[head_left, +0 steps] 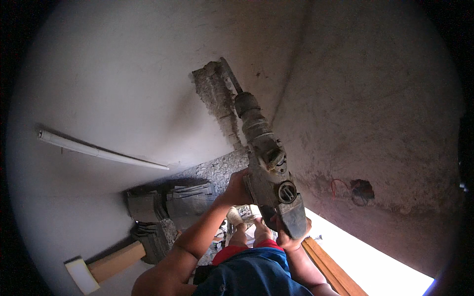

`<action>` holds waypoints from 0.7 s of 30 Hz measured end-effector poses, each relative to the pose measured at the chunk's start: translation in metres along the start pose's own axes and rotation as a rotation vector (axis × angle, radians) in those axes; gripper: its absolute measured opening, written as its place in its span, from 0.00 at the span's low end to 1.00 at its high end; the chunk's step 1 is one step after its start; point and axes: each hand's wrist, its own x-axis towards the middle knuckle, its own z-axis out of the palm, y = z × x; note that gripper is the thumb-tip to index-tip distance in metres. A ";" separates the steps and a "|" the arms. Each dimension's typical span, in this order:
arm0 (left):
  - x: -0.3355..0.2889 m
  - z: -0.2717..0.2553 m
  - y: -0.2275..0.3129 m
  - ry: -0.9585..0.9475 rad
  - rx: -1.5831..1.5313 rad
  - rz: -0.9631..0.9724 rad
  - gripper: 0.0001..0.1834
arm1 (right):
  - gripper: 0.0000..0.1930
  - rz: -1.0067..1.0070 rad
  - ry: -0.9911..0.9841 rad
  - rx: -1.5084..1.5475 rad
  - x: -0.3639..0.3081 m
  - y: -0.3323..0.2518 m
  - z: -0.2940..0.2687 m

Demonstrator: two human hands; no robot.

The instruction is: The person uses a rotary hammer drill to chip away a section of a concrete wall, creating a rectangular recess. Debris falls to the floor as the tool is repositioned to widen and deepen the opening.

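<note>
A dusty grey demolition hammer [269, 158] slants up and away in front of me, held in both hands. My left hand [238, 188] is closed on the left side of its body, the fingers partly hidden behind it. At the rear, my right hand [295, 237] grips the handle. The long chisel bit [231, 75] reaches up to the right edge of a chipped strip [213, 89] in the pale plaster wall [133, 74]. Rough, darker material shows inside that strip, which runs down toward the floor.
A white tube [103, 152] is fixed along the left wall. Rubble [217, 170] and stacked dark sheets [148, 207] lie below. The right wall [370, 108] has a hole [363, 192] with an orange wire. Wooden boards [333, 269] stand beside a bright opening at lower right.
</note>
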 end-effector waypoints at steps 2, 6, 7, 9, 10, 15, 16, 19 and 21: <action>0.001 0.000 0.000 0.015 0.033 0.016 0.43 | 0.06 -0.052 -0.006 -0.059 0.004 -0.006 -0.003; 0.008 -0.001 0.014 0.041 0.087 0.097 0.42 | 0.06 -0.061 0.005 -0.070 0.002 0.000 -0.003; 0.010 -0.001 0.015 0.041 0.090 0.114 0.41 | 0.09 -0.045 -0.004 -0.070 0.000 0.001 -0.005; 0.006 -0.003 0.011 0.040 0.050 0.107 0.39 | 0.16 -0.010 -0.042 -0.065 -0.001 0.001 -0.006; 0.005 -0.003 0.010 0.040 0.029 0.104 0.38 | 0.16 -0.006 -0.044 -0.064 -0.001 0.000 -0.006; 0.012 -0.006 0.021 0.040 0.068 0.182 0.36 | 0.17 -0.087 -0.106 -0.223 0.000 -0.003 -0.005; 0.011 -0.006 0.019 0.041 0.077 0.187 0.36 | 0.17 -0.104 -0.122 -0.237 -0.001 0.000 -0.006; 0.009 -0.011 0.021 0.023 0.009 0.160 0.39 | 0.18 -0.174 -0.124 -0.284 -0.005 0.006 -0.003; 0.007 -0.010 0.008 0.055 0.029 0.208 0.41 | 0.17 -0.237 -0.090 -0.327 -0.004 0.007 -0.002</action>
